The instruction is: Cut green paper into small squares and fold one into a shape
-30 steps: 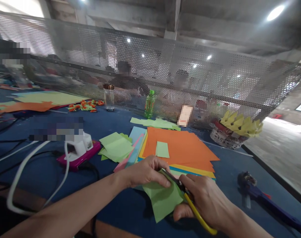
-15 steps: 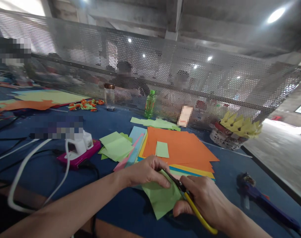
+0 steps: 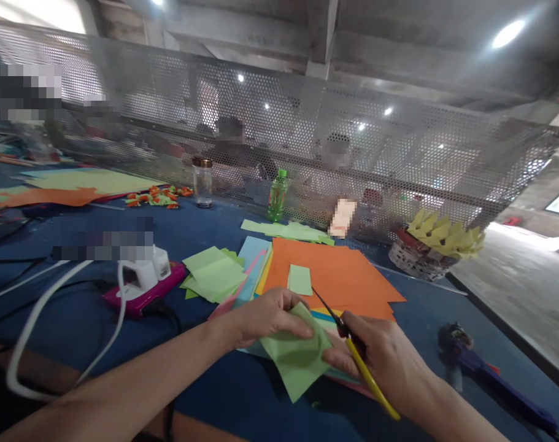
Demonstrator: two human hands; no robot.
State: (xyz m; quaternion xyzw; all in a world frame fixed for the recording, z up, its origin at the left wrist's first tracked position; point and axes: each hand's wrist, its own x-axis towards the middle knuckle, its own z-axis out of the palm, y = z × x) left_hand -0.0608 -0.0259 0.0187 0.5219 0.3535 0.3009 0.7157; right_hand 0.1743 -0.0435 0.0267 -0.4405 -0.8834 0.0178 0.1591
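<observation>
My left hand [image 3: 279, 319] pinches a piece of light green paper [image 3: 297, 365] near its upper edge, thumb on top. In my right hand [image 3: 375, 344] is a pair of scissors [image 3: 366, 377] with yellow handles, its dark blades pointing up and left, apart from the paper's top edge. The right fingertips reach the paper's right side. Just beyond the hands lies a stack of orange paper [image 3: 343, 264] over yellow, blue and pink sheets. A small pale green rectangle [image 3: 300, 280] rests on the orange sheet.
Left of the stack are green paper squares [image 3: 217, 273] and a magenta power strip [image 3: 143, 293] with white cables. A green bottle [image 3: 278, 196], a glass jar [image 3: 203, 184] and a basket [image 3: 415, 256] stand along the mesh screen. A purple-handled glue gun [image 3: 500, 380] lies right.
The scissors have come away from the green paper, their blades shifting slightly right and off its edge. The paper stays in my left hand, and my right fingertips have moved against its side.
</observation>
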